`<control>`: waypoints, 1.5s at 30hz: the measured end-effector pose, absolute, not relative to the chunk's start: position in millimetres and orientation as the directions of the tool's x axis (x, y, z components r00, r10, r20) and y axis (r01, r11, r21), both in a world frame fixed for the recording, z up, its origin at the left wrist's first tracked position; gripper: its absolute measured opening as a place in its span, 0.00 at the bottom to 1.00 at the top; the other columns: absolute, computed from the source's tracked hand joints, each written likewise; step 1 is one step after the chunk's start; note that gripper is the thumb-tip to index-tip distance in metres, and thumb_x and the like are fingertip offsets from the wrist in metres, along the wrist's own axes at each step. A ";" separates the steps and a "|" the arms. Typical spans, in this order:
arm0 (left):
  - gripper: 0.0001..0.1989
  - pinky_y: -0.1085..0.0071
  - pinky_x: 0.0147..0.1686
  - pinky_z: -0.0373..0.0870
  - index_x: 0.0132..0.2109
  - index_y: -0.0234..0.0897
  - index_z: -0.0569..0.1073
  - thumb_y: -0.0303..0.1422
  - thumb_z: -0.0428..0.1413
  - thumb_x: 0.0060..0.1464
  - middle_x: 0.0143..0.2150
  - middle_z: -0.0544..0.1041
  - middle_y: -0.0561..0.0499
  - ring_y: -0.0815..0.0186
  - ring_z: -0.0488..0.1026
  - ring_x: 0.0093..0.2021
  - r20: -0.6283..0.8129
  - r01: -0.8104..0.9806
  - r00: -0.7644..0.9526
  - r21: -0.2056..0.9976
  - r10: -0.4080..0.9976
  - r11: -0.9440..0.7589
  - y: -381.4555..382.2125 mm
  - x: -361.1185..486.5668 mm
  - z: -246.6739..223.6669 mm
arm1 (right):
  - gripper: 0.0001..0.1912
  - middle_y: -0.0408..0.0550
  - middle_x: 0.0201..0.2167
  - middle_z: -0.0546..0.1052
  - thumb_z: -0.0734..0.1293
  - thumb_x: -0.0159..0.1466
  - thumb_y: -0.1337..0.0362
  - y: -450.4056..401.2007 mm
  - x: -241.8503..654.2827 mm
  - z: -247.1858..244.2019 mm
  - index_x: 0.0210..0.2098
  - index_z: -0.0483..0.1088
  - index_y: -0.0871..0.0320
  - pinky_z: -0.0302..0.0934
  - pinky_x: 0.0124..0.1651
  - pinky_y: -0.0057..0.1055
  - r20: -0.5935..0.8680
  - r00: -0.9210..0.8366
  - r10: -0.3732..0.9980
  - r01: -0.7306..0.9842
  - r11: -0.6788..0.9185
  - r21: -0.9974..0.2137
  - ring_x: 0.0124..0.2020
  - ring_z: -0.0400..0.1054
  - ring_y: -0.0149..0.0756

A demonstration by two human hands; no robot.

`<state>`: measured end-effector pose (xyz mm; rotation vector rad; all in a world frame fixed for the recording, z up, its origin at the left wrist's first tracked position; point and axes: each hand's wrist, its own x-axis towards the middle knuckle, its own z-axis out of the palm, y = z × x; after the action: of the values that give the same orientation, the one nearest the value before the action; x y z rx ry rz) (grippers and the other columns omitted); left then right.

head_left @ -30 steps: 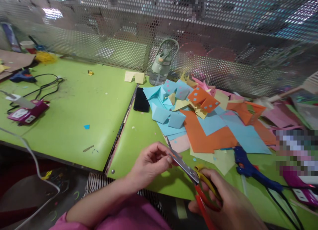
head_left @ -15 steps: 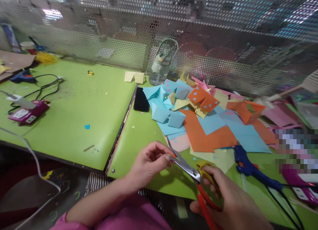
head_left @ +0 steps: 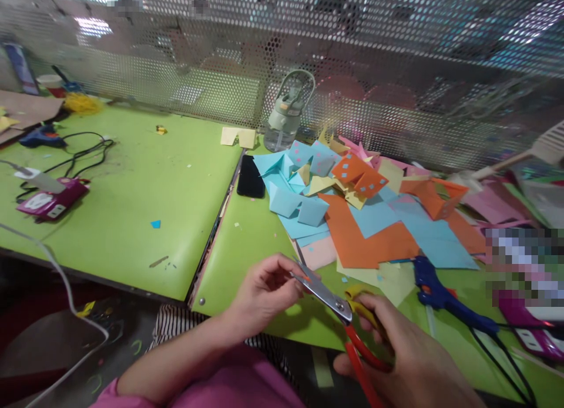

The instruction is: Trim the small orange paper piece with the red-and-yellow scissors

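My right hand [head_left: 409,361] grips a pair of scissors [head_left: 335,305] with red and yellow handles, blades pointing up and left. My left hand [head_left: 264,293] pinches a tiny orange paper scrap [head_left: 305,275] at the blade tips, just over the near edge of the green table [head_left: 247,249]. A heap of coloured paper [head_left: 352,208], blue, orange, yellow and pink, lies beyond my hands.
A black phone [head_left: 250,176] lies left of the paper heap, a pale green water bottle [head_left: 287,111] stands by the perforated metal screen. A blue glue gun [head_left: 434,290] with a cord lies at right. A purple power strip [head_left: 48,201] and cables sit far left.
The scissors' blades have closed a little on the scrap and shifted slightly left; my left hand stays pinched at the tips.
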<state>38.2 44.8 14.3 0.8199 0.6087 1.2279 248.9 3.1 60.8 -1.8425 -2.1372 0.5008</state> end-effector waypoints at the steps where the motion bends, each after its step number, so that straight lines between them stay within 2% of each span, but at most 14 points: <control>1: 0.16 0.72 0.33 0.69 0.33 0.35 0.71 0.44 0.64 0.51 0.33 0.79 0.47 0.67 0.74 0.32 0.022 -0.570 0.245 0.812 0.969 0.126 44.6 38.1 14.4 | 0.28 0.44 0.33 0.80 0.73 0.49 0.52 3.5 248.9 61.4 0.47 0.67 0.51 0.66 0.22 0.31 -0.042 -0.151 0.988 0.897 0.119 -0.425 0.28 0.76 0.42; 4: 0.15 0.73 0.33 0.69 0.33 0.35 0.71 0.42 0.65 0.51 0.33 0.80 0.47 0.68 0.74 0.33 0.023 -0.586 0.249 0.800 0.968 0.132 44.0 37.9 14.0 | 0.28 0.40 0.29 0.80 0.74 0.47 0.51 5.5 249.8 62.5 0.46 0.67 0.50 0.64 0.20 0.29 -0.093 -0.147 0.985 0.910 0.098 -0.402 0.24 0.75 0.39; 9: 0.15 0.74 0.33 0.69 0.33 0.35 0.71 0.41 0.66 0.50 0.35 0.81 0.47 0.69 0.74 0.33 0.015 -0.606 0.240 0.784 0.971 0.138 42.7 39.1 12.1 | 0.24 0.37 0.24 0.78 0.74 0.46 0.51 6.1 246.2 63.9 0.40 0.67 0.48 0.64 0.21 0.29 -0.075 -0.120 0.990 0.911 0.080 -0.405 0.22 0.73 0.38; 13: 0.16 0.74 0.32 0.69 0.32 0.35 0.70 0.41 0.65 0.50 0.32 0.80 0.47 0.69 0.74 0.31 0.006 -0.596 0.234 0.791 0.972 0.138 42.3 39.2 13.0 | 0.18 0.36 0.22 0.77 0.73 0.48 0.54 3.3 242.3 66.4 0.36 0.67 0.48 0.63 0.22 0.30 -0.059 -0.059 0.997 0.916 0.030 -0.401 0.20 0.72 0.37; 16: 0.15 0.74 0.33 0.69 0.33 0.34 0.72 0.42 0.65 0.51 0.31 0.79 0.48 0.69 0.73 0.30 0.006 -0.574 0.233 0.808 0.972 0.132 41.9 38.0 14.5 | 0.23 0.39 0.26 0.79 0.73 0.48 0.53 2.0 247.2 66.0 0.41 0.67 0.49 0.65 0.23 0.31 -0.046 -0.119 0.992 0.917 0.092 -0.388 0.23 0.74 0.40; 19: 0.16 0.73 0.33 0.68 0.33 0.34 0.74 0.44 0.64 0.51 0.31 0.78 0.48 0.68 0.72 0.31 0.001 -0.527 0.213 0.842 0.977 0.114 41.1 37.5 14.7 | 0.30 0.46 0.34 0.80 0.74 0.48 0.49 2.0 254.6 62.6 0.46 0.66 0.51 0.68 0.28 0.34 0.024 -0.216 0.976 0.921 0.212 -0.326 0.30 0.77 0.46; 22: 0.17 0.72 0.34 0.68 0.32 0.35 0.73 0.45 0.63 0.51 0.31 0.77 0.48 0.68 0.72 0.31 -0.004 -0.508 0.189 0.856 0.982 0.101 39.7 38.1 13.3 | 0.32 0.48 0.35 0.80 0.74 0.48 0.47 2.4 257.5 58.6 0.48 0.66 0.53 0.70 0.30 0.35 0.075 -0.265 0.961 0.923 0.276 -0.270 0.30 0.77 0.47; 26: 0.16 0.73 0.33 0.67 0.33 0.35 0.72 0.45 0.63 0.51 0.33 0.78 0.48 0.69 0.71 0.31 0.012 -0.507 0.200 0.857 0.980 0.093 37.8 38.1 11.0 | 0.31 0.47 0.35 0.80 0.74 0.49 0.48 3.7 255.6 57.1 0.48 0.65 0.53 0.70 0.30 0.34 0.042 -0.260 0.965 0.919 0.260 -0.297 0.32 0.77 0.45; 30: 0.15 0.74 0.33 0.66 0.33 0.35 0.72 0.43 0.63 0.52 0.32 0.77 0.48 0.69 0.71 0.31 0.025 -0.516 0.214 0.852 0.977 0.091 37.6 37.1 9.9 | 0.31 0.46 0.32 0.80 0.75 0.48 0.48 4.9 254.1 58.3 0.47 0.66 0.53 0.69 0.26 0.32 -0.016 -0.227 0.974 0.918 0.208 -0.337 0.29 0.76 0.44; 38: 0.15 0.73 0.33 0.69 0.33 0.36 0.71 0.43 0.64 0.51 0.32 0.78 0.47 0.68 0.73 0.32 0.034 -0.541 0.212 0.836 0.977 0.089 38.8 38.5 10.9 | 0.26 0.41 0.26 0.79 0.74 0.48 0.50 4.5 248.4 61.9 0.43 0.66 0.51 0.67 0.25 0.32 -0.011 -0.186 0.983 0.915 0.169 -0.365 0.25 0.75 0.42; 45: 0.13 0.72 0.35 0.71 0.33 0.36 0.72 0.40 0.64 0.51 0.36 0.80 0.47 0.67 0.76 0.34 0.040 -0.580 0.203 0.810 0.978 0.088 38.4 39.4 10.9 | 0.27 0.38 0.25 0.78 0.76 0.46 0.52 4.0 246.0 62.0 0.41 0.66 0.50 0.64 0.21 0.29 -0.062 -0.155 0.986 0.913 0.119 -0.389 0.23 0.74 0.39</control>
<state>39.4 38.4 10.9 0.8153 0.6126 1.2749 246.0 4.0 62.0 -1.8890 -2.1810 0.5036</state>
